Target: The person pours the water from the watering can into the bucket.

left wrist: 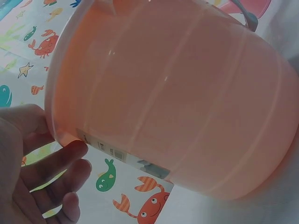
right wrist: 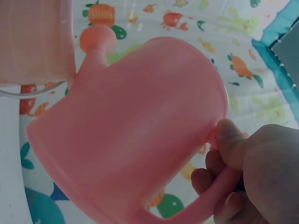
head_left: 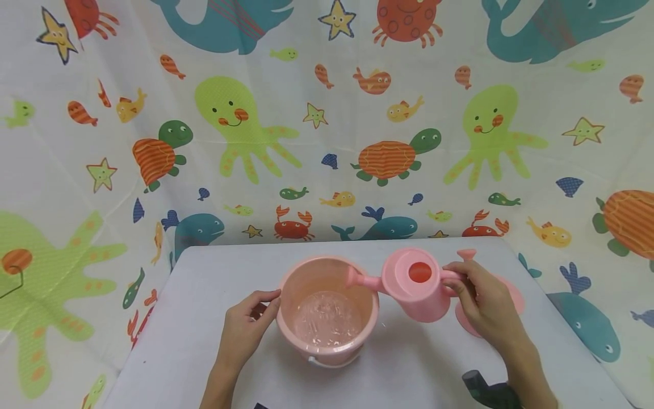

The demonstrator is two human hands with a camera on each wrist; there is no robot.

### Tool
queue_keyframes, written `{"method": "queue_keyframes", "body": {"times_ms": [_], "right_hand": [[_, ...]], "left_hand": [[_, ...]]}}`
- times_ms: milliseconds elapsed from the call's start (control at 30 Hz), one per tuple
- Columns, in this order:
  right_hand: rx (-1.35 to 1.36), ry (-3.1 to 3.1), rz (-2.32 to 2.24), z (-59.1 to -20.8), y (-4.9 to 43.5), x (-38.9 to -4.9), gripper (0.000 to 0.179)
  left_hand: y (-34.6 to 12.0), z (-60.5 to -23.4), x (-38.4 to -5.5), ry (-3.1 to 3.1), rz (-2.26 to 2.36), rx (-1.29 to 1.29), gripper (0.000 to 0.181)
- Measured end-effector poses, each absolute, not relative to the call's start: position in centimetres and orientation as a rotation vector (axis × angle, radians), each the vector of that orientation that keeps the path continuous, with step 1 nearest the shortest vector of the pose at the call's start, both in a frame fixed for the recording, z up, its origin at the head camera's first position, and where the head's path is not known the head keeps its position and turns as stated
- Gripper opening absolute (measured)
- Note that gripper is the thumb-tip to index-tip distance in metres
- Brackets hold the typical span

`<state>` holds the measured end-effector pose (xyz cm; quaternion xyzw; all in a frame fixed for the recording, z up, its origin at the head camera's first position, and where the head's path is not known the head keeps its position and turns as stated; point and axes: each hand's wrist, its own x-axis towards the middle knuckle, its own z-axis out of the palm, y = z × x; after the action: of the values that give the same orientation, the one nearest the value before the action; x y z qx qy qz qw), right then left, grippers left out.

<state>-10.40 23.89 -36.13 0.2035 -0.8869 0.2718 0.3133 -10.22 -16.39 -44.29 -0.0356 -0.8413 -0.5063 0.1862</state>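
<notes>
A peach-pink bucket (head_left: 328, 352) stands on the white table, with what looks like clear, glinting water (head_left: 327, 318) inside. My left hand (head_left: 250, 324) pinches its left rim between thumb and fingers; the left wrist view shows the bucket's ribbed side (left wrist: 177, 93) and a label (left wrist: 121, 154). In my right hand (head_left: 490, 307) is the handle of a pink watering can (head_left: 416, 295), held above the table. The can's spout (head_left: 365, 280) points left, its tip over the bucket's right rim. Fingers curl round the handle (right wrist: 205, 205) in the right wrist view.
A flat round pink thing (head_left: 513, 295) lies on the table behind my right hand, partly hidden by it. A small flared pink piece (head_left: 466, 254) shows beside it. A dark object (head_left: 485, 389) is near my right wrist. Behind the table hangs a sea-animal curtain (head_left: 317, 153).
</notes>
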Motion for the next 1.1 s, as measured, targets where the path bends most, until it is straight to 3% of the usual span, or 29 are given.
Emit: {"method": "queue_keyframes", "body": {"times_ms": [1100], "right_hand": [[0.634, -2.352, 0.686, -35.0, 23.7, -10.7, 0.051]], "left_hand": [[-16.6, -44.1, -10.5, -2.382, -1.475, -0.056, 0.011]]}}
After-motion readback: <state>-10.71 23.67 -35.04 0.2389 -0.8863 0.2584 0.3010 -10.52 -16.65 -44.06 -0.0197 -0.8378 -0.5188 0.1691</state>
